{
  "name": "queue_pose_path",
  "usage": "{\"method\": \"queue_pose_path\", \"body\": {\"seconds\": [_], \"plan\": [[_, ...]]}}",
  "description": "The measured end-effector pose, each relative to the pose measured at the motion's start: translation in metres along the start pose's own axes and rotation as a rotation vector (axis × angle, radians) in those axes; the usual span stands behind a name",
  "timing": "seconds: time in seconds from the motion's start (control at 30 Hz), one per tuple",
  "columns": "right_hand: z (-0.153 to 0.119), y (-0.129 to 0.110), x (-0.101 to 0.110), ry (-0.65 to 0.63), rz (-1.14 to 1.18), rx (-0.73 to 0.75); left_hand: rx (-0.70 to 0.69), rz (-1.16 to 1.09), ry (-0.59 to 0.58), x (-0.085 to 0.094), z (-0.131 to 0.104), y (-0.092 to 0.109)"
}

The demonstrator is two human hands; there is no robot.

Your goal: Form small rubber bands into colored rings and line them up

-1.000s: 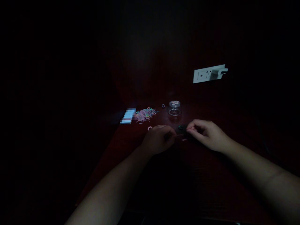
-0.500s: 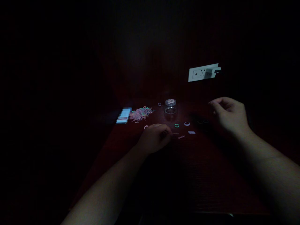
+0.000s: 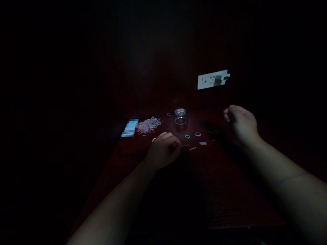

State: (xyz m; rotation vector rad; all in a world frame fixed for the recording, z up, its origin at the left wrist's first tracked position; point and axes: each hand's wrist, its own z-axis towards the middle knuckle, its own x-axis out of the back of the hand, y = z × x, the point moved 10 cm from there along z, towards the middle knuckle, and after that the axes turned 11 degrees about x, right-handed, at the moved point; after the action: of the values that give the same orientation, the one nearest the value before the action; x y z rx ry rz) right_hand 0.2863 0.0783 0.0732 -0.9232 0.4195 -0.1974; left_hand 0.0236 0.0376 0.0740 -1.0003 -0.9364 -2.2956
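My left hand (image 3: 165, 150) rests low over the table with its fingers curled into a pinch. A thin pale band (image 3: 185, 145) lies right at its fingertips; I cannot tell whether they grip it. Close by are a pink elastic band (image 3: 192, 148), a green ring-shaped hair tie (image 3: 187, 136), a lilac hair tie (image 3: 198, 134) and a flattened pale lilac one (image 3: 203, 143). A pink ring (image 3: 154, 140) is partly behind the left hand. My right hand (image 3: 242, 125) is raised at the right, fingers curled in; whatever they hold is hidden.
A lidded clear jar (image 3: 180, 119) stands toward the back, a small ring (image 3: 168, 114) left of it. Farther left are a heap of colourful elastic bands (image 3: 149, 125) and a lit phone-like screen (image 3: 130, 128). Dark rings (image 3: 214, 131) lie in shadow. A wall socket (image 3: 213, 79) holds a plug.
The view has shifted slightly, so the tabletop things appear farther left. My right hand has rolled and its fingers are curled tighter. A faint short strip now shows below it. My left hand keeps its pinch.
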Motion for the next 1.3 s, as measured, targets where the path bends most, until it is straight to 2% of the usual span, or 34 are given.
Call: {"method": "queue_pose_path", "body": {"seconds": [0.1, 0.13, 0.2, 0.3, 0.5, 0.67, 1.3], "plan": [[-0.023, 0.012, -0.04, -0.281, -0.025, -0.094, -0.007, -0.009, -0.005, 0.0, 0.0, 0.002], [-0.037, 0.017, -0.06, -0.47, -0.076, -0.123, -0.008, -0.011, -0.007, 0.0, 0.0, 0.003], [-0.065, 0.022, -0.087, -0.739, -0.123, -0.15, -0.004, -0.014, -0.011, 0.0, 0.0, 0.003], [-0.091, 0.024, -0.105, -0.89, -0.118, -0.152, -0.002, -0.021, -0.015, 0.0, 0.001, 0.005], [-0.1, 0.023, -0.107, -0.979, -0.151, -0.099, -0.009, -0.018, -0.02, -0.001, 0.002, 0.007], [-0.106, 0.017, -0.11, -1.056, -0.092, -0.063, -0.001, -0.027, -0.007, 0.0, 0.001, 0.006], [-0.095, 0.02, -0.102, -0.968, -0.218, -0.011, 0.038, -0.05, -0.024, 0.002, 0.002, 0.008]]}}
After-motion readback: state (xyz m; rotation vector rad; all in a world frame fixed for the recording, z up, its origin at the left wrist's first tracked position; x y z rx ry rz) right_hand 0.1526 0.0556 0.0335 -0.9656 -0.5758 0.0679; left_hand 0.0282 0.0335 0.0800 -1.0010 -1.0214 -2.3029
